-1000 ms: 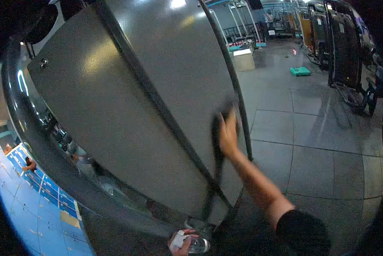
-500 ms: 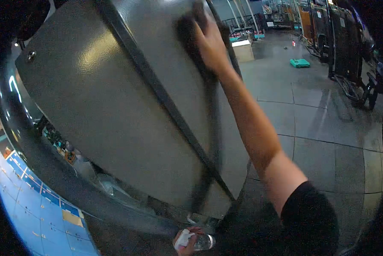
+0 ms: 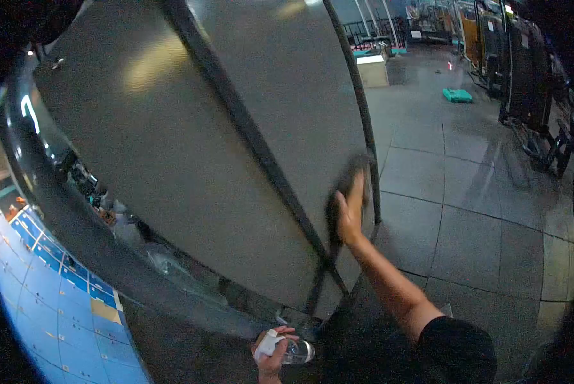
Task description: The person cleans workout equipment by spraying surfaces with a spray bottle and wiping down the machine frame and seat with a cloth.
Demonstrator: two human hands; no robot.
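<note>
My right hand (image 3: 351,208) reaches out to the right side of a large, glossy dark panel (image 3: 280,83). Its fingers point up along the surface, blurred by motion. Under and around them is a dark, smeared patch that looks like a dark cloth (image 3: 362,162), partly merged with the shadow. Low in the view, my left hand (image 3: 271,365) is closed around a clear bottle (image 3: 298,352) with a white top (image 3: 268,344). The bottle lies tilted on its side in the grip, near the panel's lower edge.
A dark strip (image 3: 248,141) crosses the panel diagonally. Curved dark trim (image 3: 63,211) runs along its left. Blue panels (image 3: 50,307) lie lower left. On the tiled floor (image 3: 466,237) rest a teal case (image 3: 457,95) and a pale box (image 3: 371,70). Dark equipment (image 3: 530,77) stands right.
My right hand has swept down from the upper part of the panel to its lower right side, the arm bending. My left hand still holds the bottle, shifted slightly left and up.
</note>
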